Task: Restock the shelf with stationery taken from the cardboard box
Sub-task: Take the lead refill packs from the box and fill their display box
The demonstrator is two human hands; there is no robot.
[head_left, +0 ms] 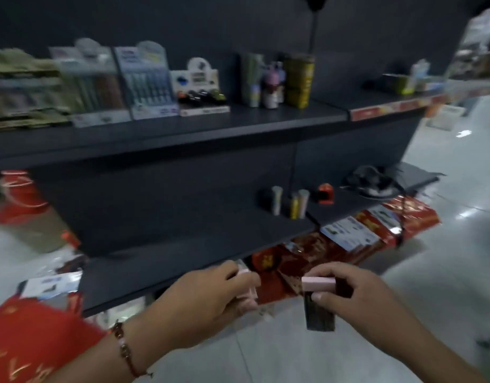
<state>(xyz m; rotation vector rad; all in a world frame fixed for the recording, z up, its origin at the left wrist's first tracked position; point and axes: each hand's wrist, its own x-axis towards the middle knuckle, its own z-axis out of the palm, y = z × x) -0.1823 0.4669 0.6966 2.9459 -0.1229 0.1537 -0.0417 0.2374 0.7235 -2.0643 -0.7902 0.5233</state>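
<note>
Two small pink items are in play, one in each hand. The left hand (208, 297) curls round a pink piece (245, 286) at the front edge of the lower shelf (183, 244), while the right hand (357, 294) pinches a pink bar (318, 283), its long axis running left to right, with a dark card (319, 313) hanging beneath. The shelf lies ahead and slightly up from both hands; the left is nearer its lip. The hands are apart. Motion blur hides what these items really are, and the cardboard box is nowhere in view.
</note>
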